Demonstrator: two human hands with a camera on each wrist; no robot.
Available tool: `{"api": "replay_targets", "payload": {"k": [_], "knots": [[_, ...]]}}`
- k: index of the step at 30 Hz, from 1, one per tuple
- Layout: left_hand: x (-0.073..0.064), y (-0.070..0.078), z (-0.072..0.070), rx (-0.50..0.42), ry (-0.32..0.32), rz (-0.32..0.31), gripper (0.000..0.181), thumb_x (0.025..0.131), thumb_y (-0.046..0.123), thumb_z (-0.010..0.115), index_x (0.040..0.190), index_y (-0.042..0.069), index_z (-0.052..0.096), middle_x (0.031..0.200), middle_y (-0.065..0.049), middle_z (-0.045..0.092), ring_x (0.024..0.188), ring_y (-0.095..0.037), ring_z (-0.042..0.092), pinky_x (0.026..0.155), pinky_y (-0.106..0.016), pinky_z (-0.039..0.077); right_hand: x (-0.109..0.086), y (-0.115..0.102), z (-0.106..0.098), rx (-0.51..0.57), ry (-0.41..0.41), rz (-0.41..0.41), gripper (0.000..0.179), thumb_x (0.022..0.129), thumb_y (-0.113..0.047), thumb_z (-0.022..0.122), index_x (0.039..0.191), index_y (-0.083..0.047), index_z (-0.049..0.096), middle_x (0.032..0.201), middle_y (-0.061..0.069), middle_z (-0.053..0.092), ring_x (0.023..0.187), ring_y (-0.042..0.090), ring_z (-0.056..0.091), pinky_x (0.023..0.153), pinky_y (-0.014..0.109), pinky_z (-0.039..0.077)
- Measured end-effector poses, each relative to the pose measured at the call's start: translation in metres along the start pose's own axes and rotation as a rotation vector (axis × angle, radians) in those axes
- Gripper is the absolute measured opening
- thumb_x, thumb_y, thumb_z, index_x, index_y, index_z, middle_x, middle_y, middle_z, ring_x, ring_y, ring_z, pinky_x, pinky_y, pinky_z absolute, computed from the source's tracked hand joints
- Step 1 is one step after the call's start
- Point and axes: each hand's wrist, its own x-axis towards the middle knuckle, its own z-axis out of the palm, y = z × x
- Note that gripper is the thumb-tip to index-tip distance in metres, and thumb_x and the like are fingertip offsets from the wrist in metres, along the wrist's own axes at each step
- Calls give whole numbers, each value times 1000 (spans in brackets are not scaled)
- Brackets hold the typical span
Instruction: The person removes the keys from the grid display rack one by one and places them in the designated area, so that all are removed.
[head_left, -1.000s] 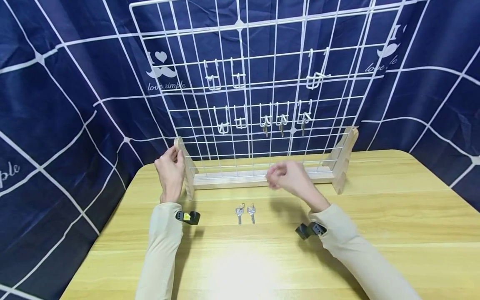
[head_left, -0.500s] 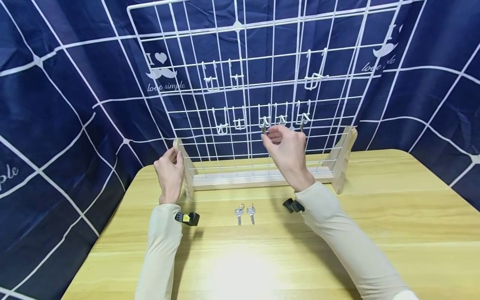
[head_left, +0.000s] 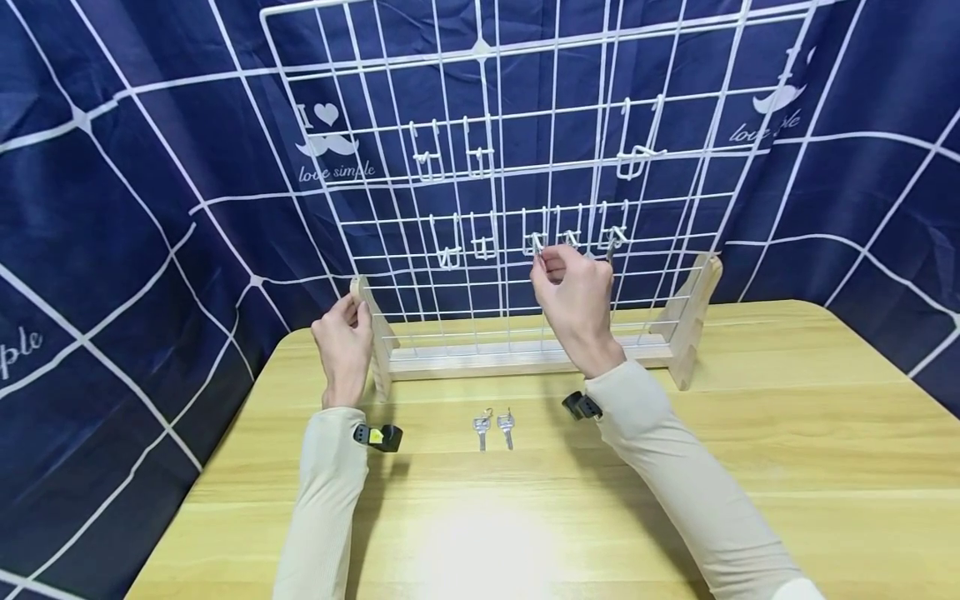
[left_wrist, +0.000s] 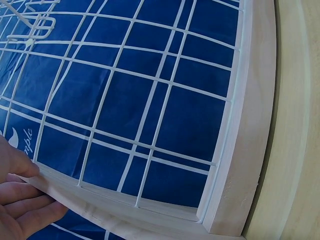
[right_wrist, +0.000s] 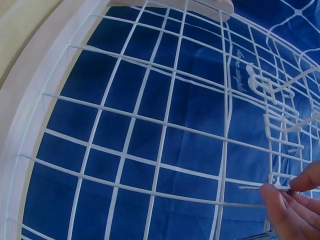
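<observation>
My left hand (head_left: 345, 346) grips the left wooden upright (head_left: 371, 321) of a white wire grid rack, thumb on one side and fingers on the other in the left wrist view. My right hand (head_left: 577, 300) pinches a small metal key (right_wrist: 250, 188) between thumb and fingers, just below a white wire hook (head_left: 534, 237) in the lower row. Whether the key's ring still sits on the hook I cannot tell. Right of it, another key (head_left: 612, 248) hangs from a hook. Two silver keys, a left one (head_left: 482, 431) and a right one (head_left: 507, 429), lie on the table.
Several other white hooks sit on the grid, among them an upper left one (head_left: 427, 158) and an upper right one (head_left: 633, 162). The wooden base bar (head_left: 465, 367) stands toward the back of the table (head_left: 787, 433). Dark blue checked cloth (head_left: 135, 250) surrounds it.
My right hand has risen from before the rack's base to a hooked key and pinches it; over the last half second it shifts only slightly. The left hand keeps its place.
</observation>
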Motion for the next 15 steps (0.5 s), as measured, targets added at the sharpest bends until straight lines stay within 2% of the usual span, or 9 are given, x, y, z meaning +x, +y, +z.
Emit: {"api": "replay_targets", "payload": {"k": [9,15], "knots": [[-1,1,0,4,-6,-6,24,90,2,58,108,-10,68,100,-23,69,89,-32,71,76,-43,57,-4,0,-6,56,39,-32,11,88,-2,62,89,5,71,78,15,72,64,23,69,61,30,57],[-1,1,0,0,0,-3,24,90,2,58,108,-11,68,99,-23,69,88,-32,71,76,-42,57,-8,-3,-11,100,5,34,12,90,-6,62,89,3,71,75,11,72,64,20,69,60,16,53]]}}
